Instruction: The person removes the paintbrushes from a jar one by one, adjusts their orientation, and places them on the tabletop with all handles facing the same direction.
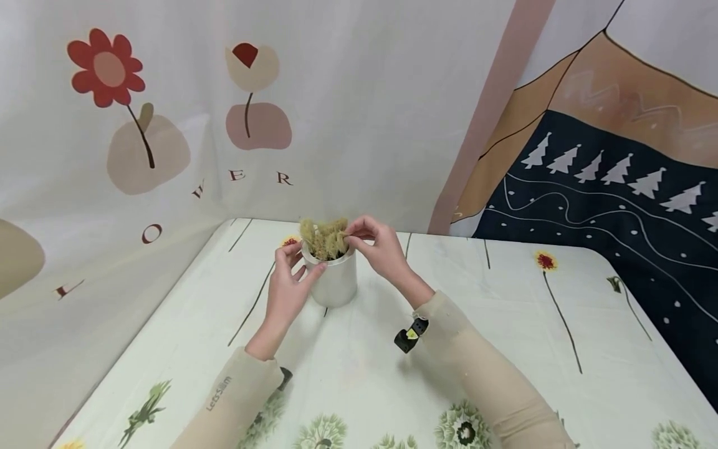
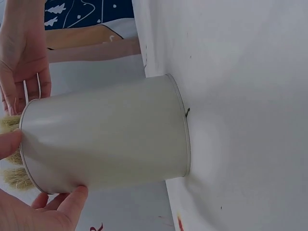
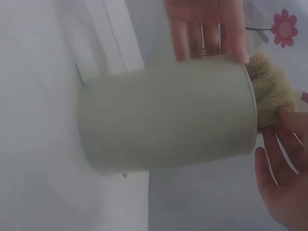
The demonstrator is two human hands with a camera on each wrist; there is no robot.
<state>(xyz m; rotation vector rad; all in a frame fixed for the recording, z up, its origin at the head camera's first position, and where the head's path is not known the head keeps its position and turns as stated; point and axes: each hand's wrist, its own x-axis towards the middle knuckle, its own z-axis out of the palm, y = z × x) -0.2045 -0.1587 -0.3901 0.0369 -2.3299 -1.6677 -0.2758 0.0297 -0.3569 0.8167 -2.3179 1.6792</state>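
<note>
So the white cylindrical pot [image 1: 333,288] is standing upright on the flower-print worktop [image 1: 465,312], towards the back edge, with tufts of fuzzy straw-coloured dried grass [image 1: 323,240] poking out the top. The right hand [image 1: 382,246] has its grip pinched onto the right side of the grass, thumb and fingertips together just above the rim. The left hand [image 1: 288,285] is holding the pot from the other side, pretty lightly by the look of it, thumb on the near part of the rim and fingers against the wall. Imo what matters most is that the pot's long axis runs straight up and the grass sits directly left of the right grip, touching it. Right hand's the nearer one; can't tell if the left thumb brushes any grass.
</note>
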